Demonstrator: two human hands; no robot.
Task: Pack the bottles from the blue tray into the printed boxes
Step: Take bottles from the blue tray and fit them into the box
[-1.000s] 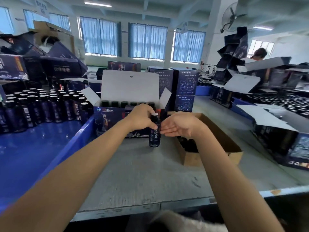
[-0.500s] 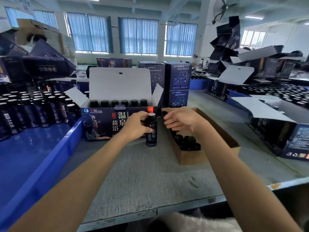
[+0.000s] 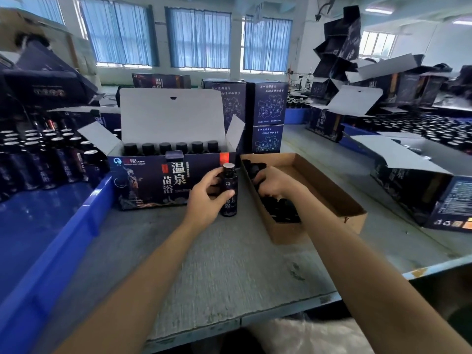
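Head view: my left hand (image 3: pixel 204 200) grips an upright bottle (image 3: pixel 229 178) just before the open printed box (image 3: pixel 153 182), right of the blue tray (image 3: pixel 84 221) — capping step, I judge. My right hand (image 3: pixel 275 185) digs into dark caps (image 3: pixel 283 212) in the brown carton (image 3: pixel 288 232), fingers curled — can't tell if one's held. Next: cap on, then bottle into the box.

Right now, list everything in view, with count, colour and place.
bottle: one, dark, upright before the open box.
open printed box: one, dark blue, centre; six bottle tops inside.
closed printed boxes: two stacked, dark blue, behind it.
other open printed boxes: several, right.
blue tray: one, left; many dark bottles in it.
cardboard tray: one, brown, right; small black pieces inside.
table: one, grey.
left hand: grip round the bottle.
right hand: in the cardboard tray, on the black pieces.
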